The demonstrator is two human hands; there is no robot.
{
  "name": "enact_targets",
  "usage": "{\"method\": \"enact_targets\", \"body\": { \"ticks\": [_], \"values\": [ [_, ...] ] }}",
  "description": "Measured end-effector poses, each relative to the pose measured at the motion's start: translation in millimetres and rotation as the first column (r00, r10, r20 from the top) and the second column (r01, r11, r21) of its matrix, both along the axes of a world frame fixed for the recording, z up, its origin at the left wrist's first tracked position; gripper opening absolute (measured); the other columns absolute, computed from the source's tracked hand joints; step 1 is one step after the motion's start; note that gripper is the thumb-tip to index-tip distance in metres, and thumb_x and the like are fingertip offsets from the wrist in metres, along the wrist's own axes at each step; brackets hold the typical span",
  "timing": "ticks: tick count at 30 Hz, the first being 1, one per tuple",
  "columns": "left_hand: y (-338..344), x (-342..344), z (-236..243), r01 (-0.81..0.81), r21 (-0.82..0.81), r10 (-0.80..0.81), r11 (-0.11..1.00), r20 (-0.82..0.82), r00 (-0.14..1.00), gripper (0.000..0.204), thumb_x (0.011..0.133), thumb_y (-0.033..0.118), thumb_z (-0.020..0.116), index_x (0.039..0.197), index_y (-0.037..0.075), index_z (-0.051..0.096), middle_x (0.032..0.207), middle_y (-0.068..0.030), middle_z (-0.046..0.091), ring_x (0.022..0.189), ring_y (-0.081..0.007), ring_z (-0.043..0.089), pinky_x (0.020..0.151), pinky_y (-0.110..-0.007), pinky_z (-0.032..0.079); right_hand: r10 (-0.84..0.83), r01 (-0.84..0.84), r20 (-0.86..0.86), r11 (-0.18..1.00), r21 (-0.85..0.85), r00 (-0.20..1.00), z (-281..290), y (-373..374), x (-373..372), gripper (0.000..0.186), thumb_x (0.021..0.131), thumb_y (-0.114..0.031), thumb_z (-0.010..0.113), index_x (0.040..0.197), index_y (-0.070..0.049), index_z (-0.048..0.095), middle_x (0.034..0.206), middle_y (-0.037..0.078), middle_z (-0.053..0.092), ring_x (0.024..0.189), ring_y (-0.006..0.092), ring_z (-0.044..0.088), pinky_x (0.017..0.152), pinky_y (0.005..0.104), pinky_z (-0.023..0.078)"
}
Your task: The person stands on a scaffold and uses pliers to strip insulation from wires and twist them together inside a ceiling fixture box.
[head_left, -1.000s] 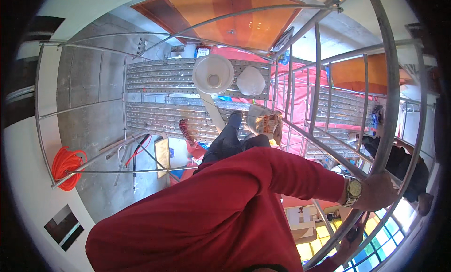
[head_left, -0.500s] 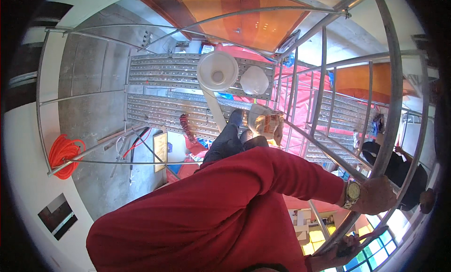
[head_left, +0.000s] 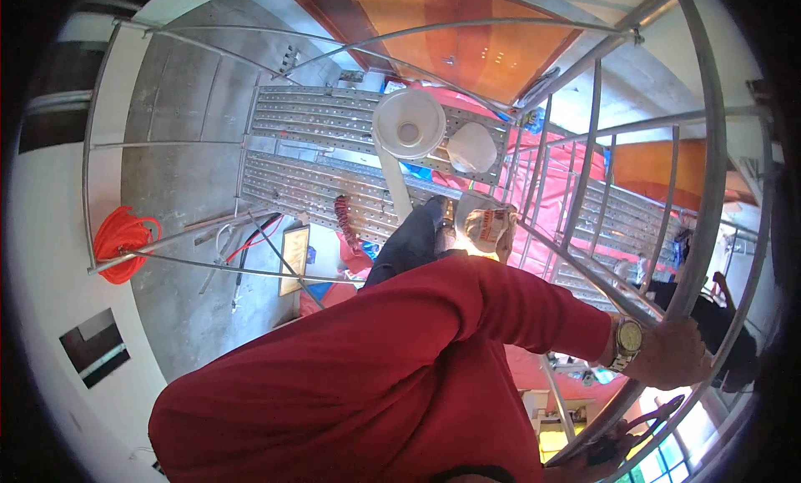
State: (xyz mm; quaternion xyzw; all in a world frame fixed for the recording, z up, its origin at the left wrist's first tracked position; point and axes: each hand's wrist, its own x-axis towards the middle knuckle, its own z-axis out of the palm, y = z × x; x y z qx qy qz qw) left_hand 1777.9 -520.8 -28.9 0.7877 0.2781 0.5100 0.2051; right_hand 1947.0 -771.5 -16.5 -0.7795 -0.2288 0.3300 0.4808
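My left arm, in a red sleeve with a metal watch, reaches across to the right. My left hand [head_left: 672, 354] is wrapped round an upright steel scaffold tube [head_left: 712, 191]. Lower down, my right hand [head_left: 584, 465] is closed beside the curving lower tubes, partly cut off by the bottom edge. A dark, curved, tool-like thing [head_left: 655, 416] sticks out next to it; its kind is too unclear to name. Below me, my dark-trousered legs stand on perforated metal planks [head_left: 309, 191]. Close to my feet is a paper sack [head_left: 486, 224].
A white bucket [head_left: 410, 123] and a white rounded bundle [head_left: 472, 148] sit on the far plank. Diagonal braces [head_left: 275, 266] cross at left, where an orange hose coil [head_left: 121, 245] hangs. Another scaffold bay and a dark-clothed person [head_left: 734, 349] are at right.
The view has shifted, so the planks, bucket and sack appear further right. My left hand keeps its grip on the tube. The dark curved thing by my right hand has changed its angle.
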Motion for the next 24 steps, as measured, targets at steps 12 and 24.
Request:
{"method": "enact_targets", "body": {
  "ticks": [12, 24],
  "values": [
    [28, -201, -3, 0.211, -0.017, -0.206, 0.977, 0.156, 0.966, 0.034, 0.083, 0.019, 0.068, 0.116, 0.009, 0.065, 0.083, -0.0127, 0.069, 0.072, -0.0336, 0.071, 0.059, -0.047, 0.056, -0.105, 0.031, 0.297, 0.97, 0.242, 0.949, -46, 53, -46, 0.034, 0.104, -0.028, 0.061, 0.115, 0.004, 0.065, 0.085, 0.01, 0.067, 0.069, 0.0167, 0.06, 0.063, 0.0326, 0.053],
    [-16, -674, -146, -0.499, -0.506, 0.578, 0.704, 0.0, 0.816, 0.026, 0.1, 0.011, 0.054, 0.123, 0.004, 0.063, 0.096, -0.0142, 0.069, 0.086, -0.0276, 0.07, 0.075, -0.039, 0.056, -0.2, -0.014, 0.456, 0.905, 0.425, 0.867, -123, 159, -231, 0.035, 0.104, -0.03, 0.062, 0.113, 0.004, 0.066, 0.08, 0.008, 0.066, 0.067, 0.0164, 0.058, 0.062, 0.0322, 0.051]
  ]
}}
